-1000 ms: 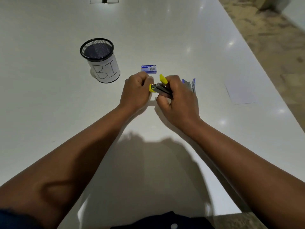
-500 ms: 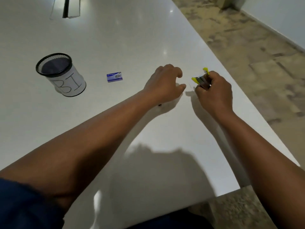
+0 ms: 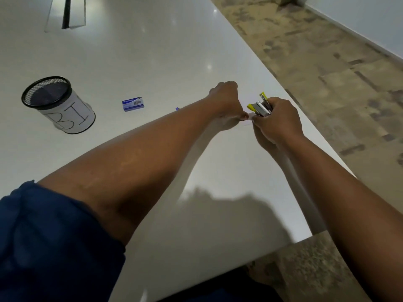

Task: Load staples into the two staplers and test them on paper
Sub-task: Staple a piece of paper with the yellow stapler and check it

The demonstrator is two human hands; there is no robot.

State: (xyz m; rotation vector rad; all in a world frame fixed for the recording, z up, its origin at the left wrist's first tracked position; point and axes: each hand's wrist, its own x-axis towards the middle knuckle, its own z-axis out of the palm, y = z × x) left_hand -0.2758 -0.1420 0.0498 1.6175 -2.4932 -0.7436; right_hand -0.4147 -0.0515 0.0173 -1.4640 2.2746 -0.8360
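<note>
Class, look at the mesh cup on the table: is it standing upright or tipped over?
Upright. The mesh cup stands on its base on the table, round rim facing up.

Likely an office. A long white worktop (image 3: 152,62) holds a mesh pen cup (image 3: 57,104) and staple box (image 3: 133,104). Mottled stone floor (image 3: 327,73) alongside.

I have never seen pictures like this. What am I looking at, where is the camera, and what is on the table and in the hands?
The camera sits on a person's head and looks down at their two bare arms; there is no machine. The right hand grips a yellow and metal stapler near the right edge of the white table. The left hand is closed beside it, seemingly pinching a pale sheet of paper, hard to see. Further left lie a small blue staple box and a mesh pen cup marked with handwritten letters.
</note>
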